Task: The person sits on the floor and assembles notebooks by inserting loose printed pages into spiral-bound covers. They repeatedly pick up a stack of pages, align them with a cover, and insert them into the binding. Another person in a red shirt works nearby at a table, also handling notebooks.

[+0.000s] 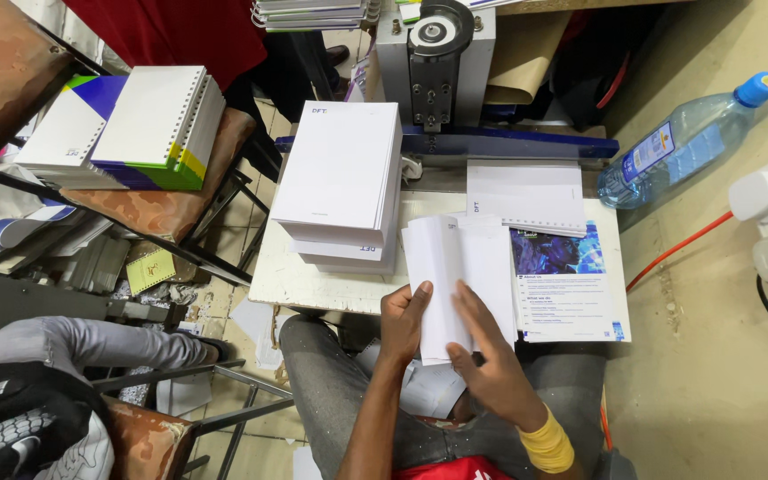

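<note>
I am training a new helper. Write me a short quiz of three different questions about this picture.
1. True or false: both hands touch the white sheets.
2. Which lies right of those sheets? A) a printed blue page B) a stapler
3. What stands at the far right?

Key
1. True: left hand and right hand.
2. A, the printed blue page.
3. A plastic water bottle with a blue cap.

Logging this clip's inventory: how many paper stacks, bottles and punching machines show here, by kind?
Sheaf of white sheets held in both hands: 1
White paper stacks on the small table: 1
Punched sheets at the machine: 1
Printed blue cover sheets: 1
Spiral-bound book piles on the chair: 1
Punching machine: 1
Water bottle: 1
Total: 7
</note>
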